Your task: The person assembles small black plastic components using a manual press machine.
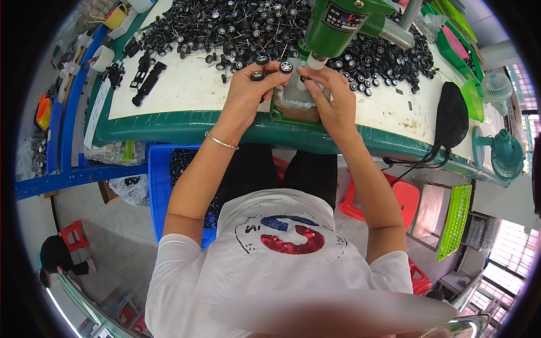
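Observation:
My left hand [246, 93] is closed on small black toy wheels [286, 67] with silver hubs; a few stick out around its thumb and fingers. Beside it, my right hand [336, 97] pinches a small wheel [304, 79] under the white tip [316, 61] of a green bench press [344, 22]. Both hands are over the press's base [296, 107], close to the table's front edge. Fingers partly hide the wheel in my right hand, and I cannot make out whether an axle is on it.
A big heap of wheels on axles [236, 31] covers the back of the table [186, 96]. Black toy chassis parts [149, 83] lie at the left, a black pouch-like thing [452, 115] at the right. A blue bin [160, 186] stands below, left of my legs; a red stool [403, 200] is right.

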Demonstrator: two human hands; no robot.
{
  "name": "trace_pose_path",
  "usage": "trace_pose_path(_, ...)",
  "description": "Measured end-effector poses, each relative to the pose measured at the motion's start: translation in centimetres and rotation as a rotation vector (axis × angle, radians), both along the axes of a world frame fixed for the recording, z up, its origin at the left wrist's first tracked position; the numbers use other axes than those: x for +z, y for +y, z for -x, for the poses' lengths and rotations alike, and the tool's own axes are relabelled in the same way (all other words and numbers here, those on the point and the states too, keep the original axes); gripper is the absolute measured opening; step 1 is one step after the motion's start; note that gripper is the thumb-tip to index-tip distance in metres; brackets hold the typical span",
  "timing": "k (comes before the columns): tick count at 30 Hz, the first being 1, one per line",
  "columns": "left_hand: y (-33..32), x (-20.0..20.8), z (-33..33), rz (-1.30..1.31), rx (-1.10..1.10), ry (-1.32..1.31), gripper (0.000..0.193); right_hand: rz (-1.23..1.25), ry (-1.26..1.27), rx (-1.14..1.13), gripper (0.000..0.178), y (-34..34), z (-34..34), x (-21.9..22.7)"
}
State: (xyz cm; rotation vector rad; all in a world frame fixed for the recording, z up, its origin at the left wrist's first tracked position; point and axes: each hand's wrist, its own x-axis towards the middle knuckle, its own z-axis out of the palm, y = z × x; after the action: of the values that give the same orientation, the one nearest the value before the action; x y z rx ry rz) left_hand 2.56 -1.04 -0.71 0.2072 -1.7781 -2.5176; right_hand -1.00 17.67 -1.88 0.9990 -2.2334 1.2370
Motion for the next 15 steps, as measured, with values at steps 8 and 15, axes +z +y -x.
trace_pose_path(8,1.0,0.7,0.1,0.036,-0.003,0.034,0.017,0.384,-0.631,0.148,0.049,-0.3,0.3,-0.2)
trace_pose_path(15,1.9,1.7,-0.2,0.073,0.002,0.083,0.022,0.635,-0.621,0.105,0.052,1.5,1.5,2.2)
